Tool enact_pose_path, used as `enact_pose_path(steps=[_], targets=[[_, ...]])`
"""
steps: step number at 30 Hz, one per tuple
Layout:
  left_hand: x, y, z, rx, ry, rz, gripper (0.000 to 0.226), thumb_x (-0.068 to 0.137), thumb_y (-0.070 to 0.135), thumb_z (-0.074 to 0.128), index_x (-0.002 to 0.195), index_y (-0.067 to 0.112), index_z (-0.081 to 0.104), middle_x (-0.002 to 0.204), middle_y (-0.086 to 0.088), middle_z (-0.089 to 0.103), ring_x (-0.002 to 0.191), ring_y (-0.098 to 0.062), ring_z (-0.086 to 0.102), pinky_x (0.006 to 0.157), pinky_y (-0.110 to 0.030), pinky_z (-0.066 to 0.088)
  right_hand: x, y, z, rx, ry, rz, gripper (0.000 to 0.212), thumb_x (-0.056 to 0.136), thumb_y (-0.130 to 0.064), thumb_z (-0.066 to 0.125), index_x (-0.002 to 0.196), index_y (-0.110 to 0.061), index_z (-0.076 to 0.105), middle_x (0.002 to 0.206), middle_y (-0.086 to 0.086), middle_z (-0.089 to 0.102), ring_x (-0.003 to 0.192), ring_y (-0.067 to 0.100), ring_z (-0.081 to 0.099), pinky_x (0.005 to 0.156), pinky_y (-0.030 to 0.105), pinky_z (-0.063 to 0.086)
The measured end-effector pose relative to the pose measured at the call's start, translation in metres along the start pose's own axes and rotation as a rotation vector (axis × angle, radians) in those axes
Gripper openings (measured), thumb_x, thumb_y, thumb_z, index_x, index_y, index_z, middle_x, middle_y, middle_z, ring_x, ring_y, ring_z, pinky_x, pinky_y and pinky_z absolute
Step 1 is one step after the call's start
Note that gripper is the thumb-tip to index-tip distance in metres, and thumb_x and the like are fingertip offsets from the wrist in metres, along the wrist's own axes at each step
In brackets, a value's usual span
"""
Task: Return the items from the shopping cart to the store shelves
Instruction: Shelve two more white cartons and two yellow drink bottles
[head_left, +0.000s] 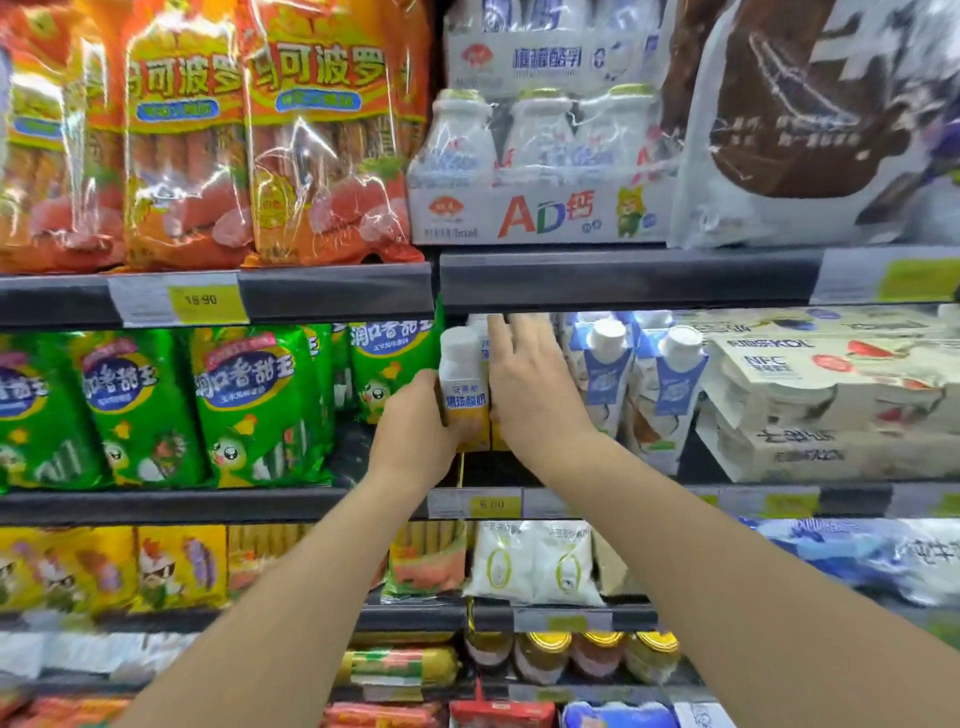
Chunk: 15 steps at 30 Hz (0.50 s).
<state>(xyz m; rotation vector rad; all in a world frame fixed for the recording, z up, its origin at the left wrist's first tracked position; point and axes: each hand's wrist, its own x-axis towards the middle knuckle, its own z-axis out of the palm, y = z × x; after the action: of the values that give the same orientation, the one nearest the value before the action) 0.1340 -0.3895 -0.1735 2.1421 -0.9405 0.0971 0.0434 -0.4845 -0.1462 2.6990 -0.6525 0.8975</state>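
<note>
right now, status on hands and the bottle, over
Left hand gripping white-capped yellow-and-white yogurt bottle, upright at middle shelf front. Right hand open, flat against matching bottles behind. Blue-and-white cartons close on right.

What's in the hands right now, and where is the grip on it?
The left hand grips the yellow-and-white yogurt bottle around its lower body. The right hand rests open against the bottles behind it, gripping nothing.

Dark grey metal shelf tiers (623, 273) with yellow price tags (200, 300). Top tier: orange sausage packs (322, 145), white AD bottle multipack (540, 171). Middle tier: green sausage bags (249, 410), blue-white cartons (670, 395), cream yogurt cases (831, 410).
</note>
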Motion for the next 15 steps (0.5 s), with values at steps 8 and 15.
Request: enact_pose_path(steps=[8, 15], targets=[[0.012, 0.007, 0.012, 0.005, -0.019, 0.042, 0.039, 0.075, 0.022, 0.082, 0.104, 0.012, 0.058, 0.1, -0.007, 0.072, 0.093, -0.031, 0.066, 0.081, -0.044, 0.055, 0.011, 0.002, -0.001, -0.288, -0.108, -0.028, 0.058, 0.062, 0.006, 0.013, 0.108, -0.002, 0.046, 0.095, 0.018, 0.043, 0.085, 0.032, 0.039, 0.072, 0.039, 0.028], [0.019, 0.005, 0.016, 0.021, -0.027, 0.071, 0.033, 0.081, 0.013, 0.073, 0.107, 0.009, 0.053, 0.102, -0.013, 0.069, 0.091, -0.035, 0.066, 0.077, -0.048, 0.056, 0.015, -0.008, 0.002, -0.371, -0.125, 0.011, 0.065, 0.059, 0.007, 0.005, 0.109, 0.0, 0.045, 0.095, 0.017, 0.042, 0.086, 0.032, 0.042, 0.08, 0.044, 0.035]])
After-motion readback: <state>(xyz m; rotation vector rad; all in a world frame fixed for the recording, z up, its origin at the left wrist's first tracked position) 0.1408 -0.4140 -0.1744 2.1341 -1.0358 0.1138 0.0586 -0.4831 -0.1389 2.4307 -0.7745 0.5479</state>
